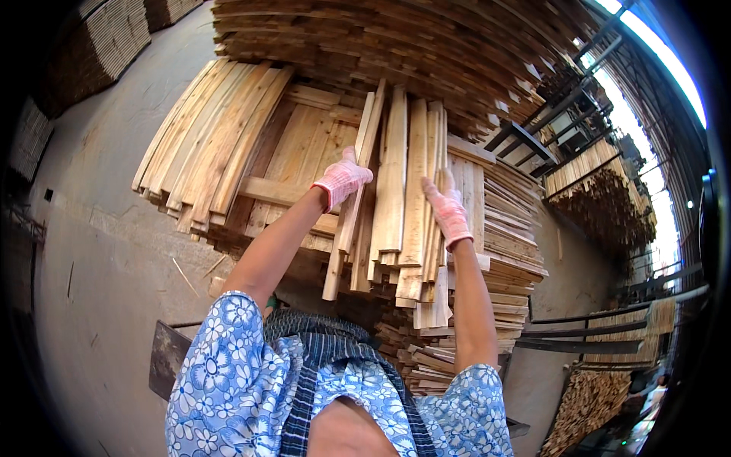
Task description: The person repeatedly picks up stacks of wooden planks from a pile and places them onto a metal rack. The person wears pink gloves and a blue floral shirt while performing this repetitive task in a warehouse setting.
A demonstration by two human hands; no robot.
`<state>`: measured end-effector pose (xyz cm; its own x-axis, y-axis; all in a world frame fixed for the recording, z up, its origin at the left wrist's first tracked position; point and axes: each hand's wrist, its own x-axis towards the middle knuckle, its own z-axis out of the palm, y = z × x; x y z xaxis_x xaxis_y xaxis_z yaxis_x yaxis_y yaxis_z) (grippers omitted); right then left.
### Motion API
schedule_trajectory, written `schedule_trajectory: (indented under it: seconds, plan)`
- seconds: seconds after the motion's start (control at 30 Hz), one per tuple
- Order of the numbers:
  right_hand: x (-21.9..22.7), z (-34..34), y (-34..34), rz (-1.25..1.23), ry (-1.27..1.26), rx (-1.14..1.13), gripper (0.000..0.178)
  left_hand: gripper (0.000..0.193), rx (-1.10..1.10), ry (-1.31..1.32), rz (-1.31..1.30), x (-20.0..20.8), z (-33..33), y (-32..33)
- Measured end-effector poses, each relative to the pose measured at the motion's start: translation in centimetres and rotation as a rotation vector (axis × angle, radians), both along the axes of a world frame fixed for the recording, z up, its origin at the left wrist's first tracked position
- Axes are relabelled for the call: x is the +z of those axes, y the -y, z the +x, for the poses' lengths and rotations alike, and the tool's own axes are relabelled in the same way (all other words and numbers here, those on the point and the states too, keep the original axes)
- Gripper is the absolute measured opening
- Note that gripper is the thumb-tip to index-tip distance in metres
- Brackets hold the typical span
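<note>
Head view, left hand seemingly pinching planks, right hand on boards, thumb and fingers apart

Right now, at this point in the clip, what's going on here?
A person is handling a group of wooden boards. The pink-gloved left hand is at the group's left side, the pink-gloved right hand at its right. A row of boards lies farther left, and a large timber stack stands beyond them.
</note>
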<state>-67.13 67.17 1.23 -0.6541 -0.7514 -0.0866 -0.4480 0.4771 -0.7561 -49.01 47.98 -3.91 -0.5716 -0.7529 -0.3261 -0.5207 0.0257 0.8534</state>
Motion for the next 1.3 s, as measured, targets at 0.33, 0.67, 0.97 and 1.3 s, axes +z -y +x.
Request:
schedule_trajectory:
  seconds: [0.33, 0.67, 0.97, 1.3]
  plan:
    - [2.4, 0.7, 1.0, 0.43, -0.395, -0.092, 0.078, 0.071, 0.039, 0.421, -0.234, 6.9, 11.8, 6.0]
    - [0.6, 4.8, 5.7, 0.544, -0.928, -0.214, 0.041, 0.059, -0.051, 0.477, -0.35, 4.7, 8.6, 9.3]
    - [2.2, 5.1, 6.8, 0.645, -0.683, -0.227, 0.065, 0.053, -0.069, 0.639, -1.022, -2.5, 5.1, 12.9]
    - [4.6, 2.0, 2.1, 0.274, -0.254, -0.284, 0.085, 0.06, -0.111, 0.688, -1.016, -1.9, 7.3, 14.7]
